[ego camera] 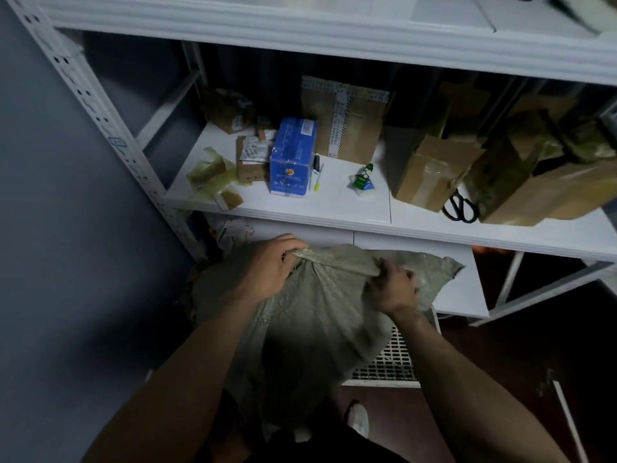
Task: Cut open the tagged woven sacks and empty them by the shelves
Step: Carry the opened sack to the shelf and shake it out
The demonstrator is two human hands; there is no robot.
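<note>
Two hands hold a woven sack up in front of storage shelves.
White metal shelving (337, 195) fills the view. Before its lower shelf hangs a grey-green woven plastic sack (317, 315), its long axis running down towards the floor. The left hand (270, 262) and right hand (394, 289) each grip its bunched upper edge, side by side. Black-handled scissors (462, 207) lie on the middle shelf, up and right of the sack, nearer the right hand.

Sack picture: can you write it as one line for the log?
left hand: grips sack top | right hand: grips sack top | scissors: lying on shelf, untouched
</note>
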